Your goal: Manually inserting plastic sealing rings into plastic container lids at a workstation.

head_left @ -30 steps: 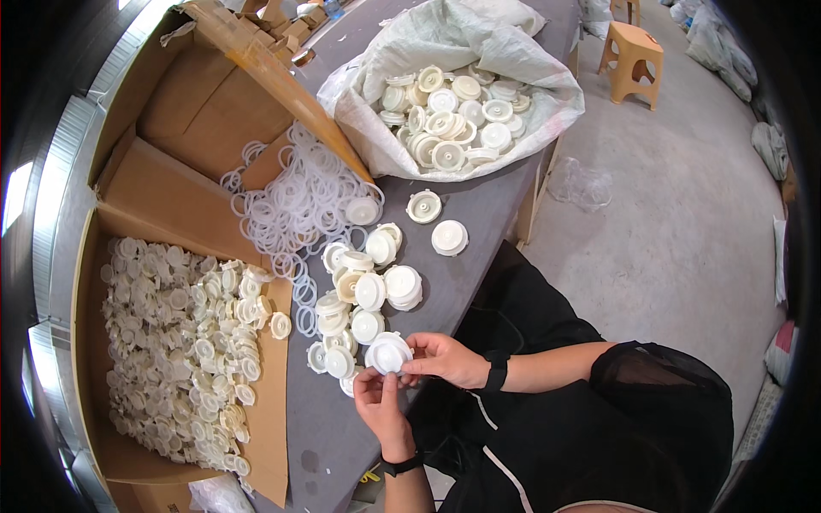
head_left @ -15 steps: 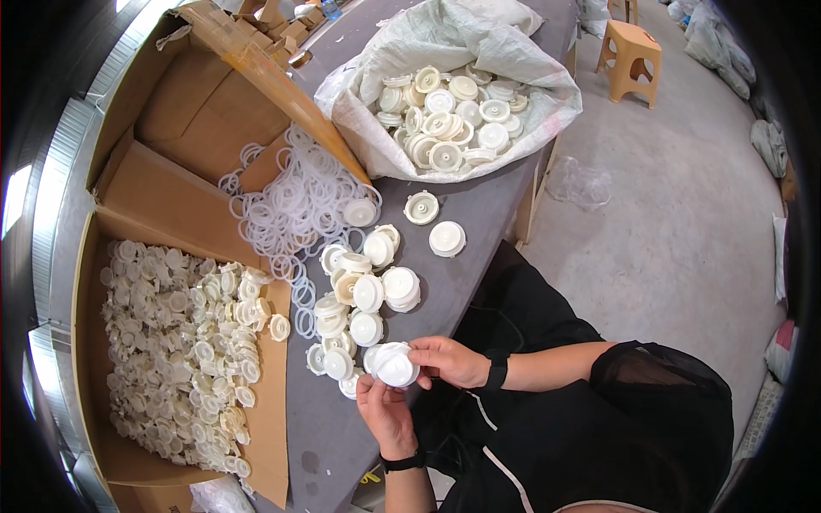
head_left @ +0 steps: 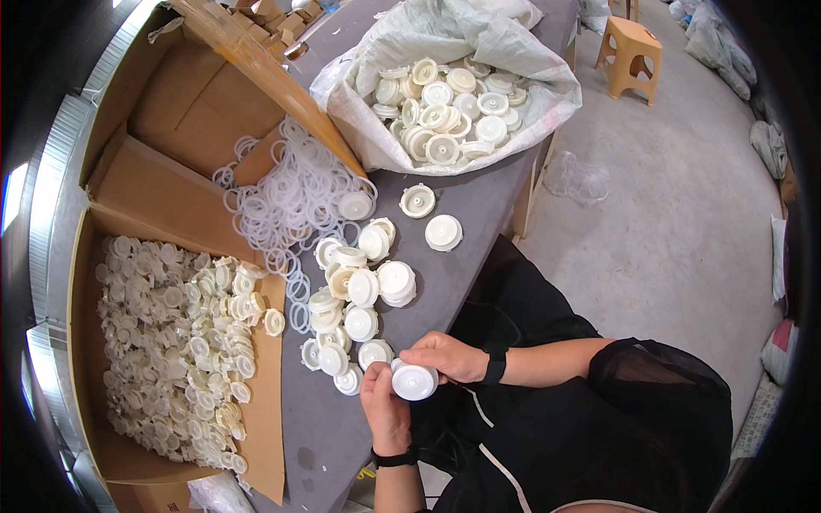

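Between my two hands, at the table's near edge, is a round white plastic cap (head_left: 415,382). My left hand (head_left: 386,410) grips its left side with fingers curled. On the upper side, my right hand (head_left: 446,356) pinches it between thumb and fingers. Just beyond, a loose pile of similar white caps (head_left: 363,289) lies on the grey table (head_left: 329,427), some stacked. One cap (head_left: 418,201) lies with its inside up, and another (head_left: 444,232) lies beside it. Translucent rings (head_left: 291,201) are heaped beyond the pile.
At the left, an open cardboard box (head_left: 272,410) holds many small cream plastic parts (head_left: 171,342). A white woven sack (head_left: 359,141) full of caps stands at the table's far side. An orange stool (head_left: 629,58) and a clear plastic bag (head_left: 580,178) are on the floor to the right.
Both hands have moved slightly right with the cap, which has turned so its smooth round face shows more fully. The view has shifted a little.
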A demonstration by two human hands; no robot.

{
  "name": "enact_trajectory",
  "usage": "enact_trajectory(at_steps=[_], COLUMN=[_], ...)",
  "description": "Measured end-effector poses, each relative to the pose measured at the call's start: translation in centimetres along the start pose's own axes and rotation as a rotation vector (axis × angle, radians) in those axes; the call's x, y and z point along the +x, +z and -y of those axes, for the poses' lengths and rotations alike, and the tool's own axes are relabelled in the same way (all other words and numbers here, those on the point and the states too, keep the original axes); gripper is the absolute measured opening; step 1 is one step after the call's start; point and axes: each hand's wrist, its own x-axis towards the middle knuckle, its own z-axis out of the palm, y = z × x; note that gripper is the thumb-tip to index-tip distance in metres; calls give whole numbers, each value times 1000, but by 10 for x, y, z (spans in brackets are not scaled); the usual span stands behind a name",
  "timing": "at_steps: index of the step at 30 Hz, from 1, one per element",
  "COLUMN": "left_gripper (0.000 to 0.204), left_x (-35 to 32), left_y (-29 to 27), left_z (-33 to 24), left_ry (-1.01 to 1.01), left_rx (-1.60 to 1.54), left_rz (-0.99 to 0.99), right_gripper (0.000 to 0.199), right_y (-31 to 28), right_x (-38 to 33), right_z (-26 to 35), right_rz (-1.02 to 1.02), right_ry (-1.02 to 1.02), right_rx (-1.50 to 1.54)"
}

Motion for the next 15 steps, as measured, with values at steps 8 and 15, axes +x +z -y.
enact_trajectory(at_steps=[8, 15], left_gripper=[10, 14], left_x=[10, 61], left_y=[4, -9], left_z=[-26, -105], left_ry=[3, 333], left_rx=[285, 656], left_rz=[92, -33], right_gripper=[31, 27], right_y=[-2, -21], right_x=[16, 32], right_z=[5, -4], right_rz=[114, -104], right_ry=[136, 55], right_rx=[-300, -11])
